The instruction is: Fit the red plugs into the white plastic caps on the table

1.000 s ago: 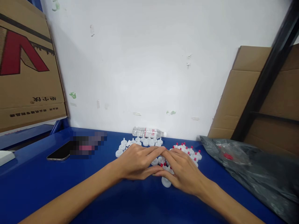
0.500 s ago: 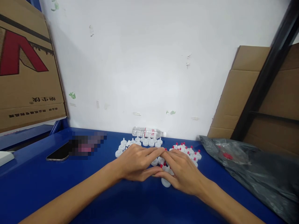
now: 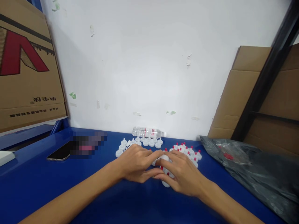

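Note:
My left hand [image 3: 137, 163] and my right hand [image 3: 181, 171] meet over the table, fingers bent toward each other. Between their fingertips shows part of a white plastic spout cap [image 3: 164, 157], mostly hidden by the fingers. Both hands appear closed around it. A bit of red shows just below it, though I cannot tell which piece it belongs to. Beyond and right of my right hand stand several white spout caps with red tips [image 3: 191, 151]; some lie partly under the hands. Behind my left hand are several white spout caps without red tips [image 3: 145, 142].
A clear plastic bottle [image 3: 148, 132] lies along the white wall [image 3: 149, 62]. To the left, a phone [image 3: 59, 151] rests on the blue table [image 3: 93, 193] beside a blurred patch. Dark plastic sheeting [image 3: 257, 177] covers the right side. Cardboard [image 3: 30, 87] stands at the left.
The right hand's fingers have shifted and curled lower between the hands, uncovering more of the white cap. My left hand stays nearly in place.

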Demonstrator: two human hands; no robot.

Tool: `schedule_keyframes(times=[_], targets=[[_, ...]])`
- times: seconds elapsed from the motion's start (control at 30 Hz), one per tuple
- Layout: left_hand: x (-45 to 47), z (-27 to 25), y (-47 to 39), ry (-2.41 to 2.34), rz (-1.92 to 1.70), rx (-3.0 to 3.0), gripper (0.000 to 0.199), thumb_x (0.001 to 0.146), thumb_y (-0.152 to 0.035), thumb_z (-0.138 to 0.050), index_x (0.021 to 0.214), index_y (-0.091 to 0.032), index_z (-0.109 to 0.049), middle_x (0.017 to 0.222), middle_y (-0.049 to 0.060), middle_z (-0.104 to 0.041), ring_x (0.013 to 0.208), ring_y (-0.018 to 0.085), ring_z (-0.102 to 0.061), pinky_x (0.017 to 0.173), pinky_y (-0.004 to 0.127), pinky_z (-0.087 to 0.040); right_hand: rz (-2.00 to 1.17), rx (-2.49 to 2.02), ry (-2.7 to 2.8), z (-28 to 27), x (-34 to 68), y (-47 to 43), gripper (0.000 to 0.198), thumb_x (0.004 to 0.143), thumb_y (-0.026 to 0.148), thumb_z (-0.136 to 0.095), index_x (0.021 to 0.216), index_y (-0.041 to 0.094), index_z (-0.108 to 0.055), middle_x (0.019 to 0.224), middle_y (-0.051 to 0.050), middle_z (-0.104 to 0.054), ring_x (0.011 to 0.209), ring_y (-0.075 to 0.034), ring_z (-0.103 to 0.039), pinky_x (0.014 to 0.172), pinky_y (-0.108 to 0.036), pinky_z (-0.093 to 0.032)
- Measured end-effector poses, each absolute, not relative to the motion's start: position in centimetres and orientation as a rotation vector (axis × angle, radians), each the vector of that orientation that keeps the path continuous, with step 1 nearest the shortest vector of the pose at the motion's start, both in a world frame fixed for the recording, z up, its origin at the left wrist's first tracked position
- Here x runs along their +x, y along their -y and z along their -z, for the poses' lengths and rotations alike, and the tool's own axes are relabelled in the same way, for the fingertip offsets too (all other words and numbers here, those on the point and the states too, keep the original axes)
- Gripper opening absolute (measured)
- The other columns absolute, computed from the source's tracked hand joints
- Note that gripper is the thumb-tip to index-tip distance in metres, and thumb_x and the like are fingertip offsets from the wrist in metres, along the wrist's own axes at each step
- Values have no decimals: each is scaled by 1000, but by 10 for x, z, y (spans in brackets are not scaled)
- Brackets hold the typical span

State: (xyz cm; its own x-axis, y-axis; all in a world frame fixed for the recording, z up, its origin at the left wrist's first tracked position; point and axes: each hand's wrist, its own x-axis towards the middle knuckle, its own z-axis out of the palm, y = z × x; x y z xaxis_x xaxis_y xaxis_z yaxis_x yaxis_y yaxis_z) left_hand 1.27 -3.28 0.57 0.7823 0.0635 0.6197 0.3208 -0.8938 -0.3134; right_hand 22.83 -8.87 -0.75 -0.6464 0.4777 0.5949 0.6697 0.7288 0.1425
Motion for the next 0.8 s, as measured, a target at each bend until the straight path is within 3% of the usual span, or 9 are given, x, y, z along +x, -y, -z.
schedule_keyframes(times=[0.8], targets=[[13,-6,34,326,772,-2593,43,101,-54,-44,121,-17,-50,63,-3,-65,50,18,-64,43,29,-35,491,-807,2371,9,229,87,31,101,48,-51,97,21,-65,89,-6,-70,74,-21,-61,73,-35,-44]])
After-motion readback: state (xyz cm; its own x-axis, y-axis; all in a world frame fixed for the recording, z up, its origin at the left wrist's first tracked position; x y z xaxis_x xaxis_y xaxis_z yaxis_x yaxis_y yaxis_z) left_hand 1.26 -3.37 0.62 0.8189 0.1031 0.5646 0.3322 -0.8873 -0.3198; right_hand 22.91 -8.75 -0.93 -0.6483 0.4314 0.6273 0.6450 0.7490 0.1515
